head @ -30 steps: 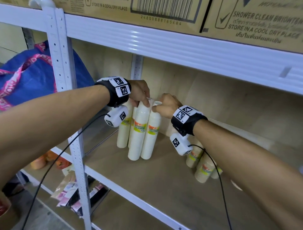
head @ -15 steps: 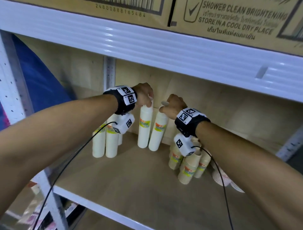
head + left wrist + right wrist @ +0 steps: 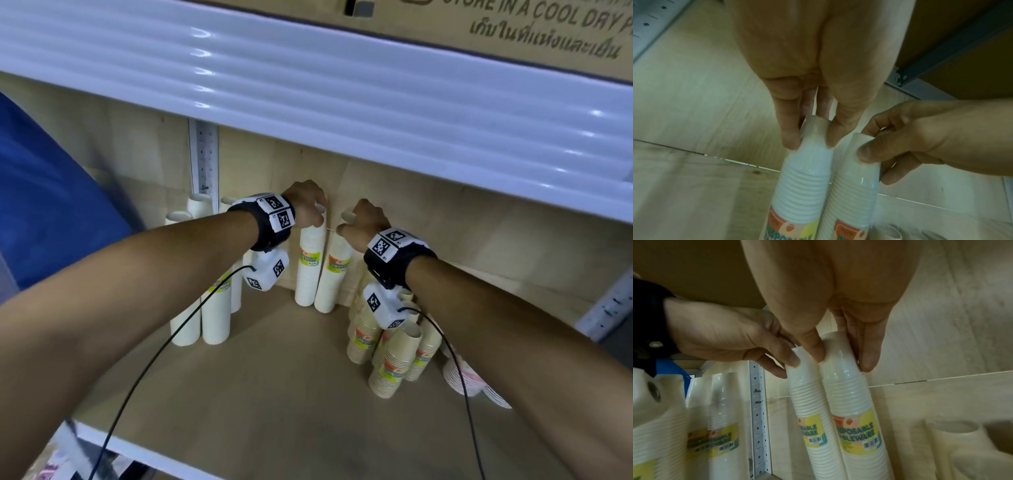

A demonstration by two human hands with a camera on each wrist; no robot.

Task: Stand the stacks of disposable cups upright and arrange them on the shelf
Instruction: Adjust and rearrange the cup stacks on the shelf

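Two tall white cup stacks with yellow-green labels stand side by side on the shelf board [image 3: 274,394], close to the back panel. My left hand [image 3: 310,209] pinches the top of the left stack [image 3: 310,267] between thumb and fingers [image 3: 790,141]. My right hand [image 3: 359,222] pinches the top of the right stack [image 3: 337,274], which leans slightly to the right. In the right wrist view my right hand [image 3: 842,358] holds the right stack [image 3: 851,394] and my left hand [image 3: 725,340] holds the left stack [image 3: 809,402]. Both bases rest on the board.
Several more white stacks [image 3: 212,308] stand at the left by the metal post [image 3: 202,157]. Shorter tan cup stacks [image 3: 394,346] lean together at the right, with a pile of bowls [image 3: 462,377] beyond. The upper shelf beam [image 3: 342,102] hangs low overhead. A blue bag [image 3: 51,205] is far left.
Both hands have carried the two stacks to the right and back, away from the left group, and they now stand near the back panel. The head view has shifted right.
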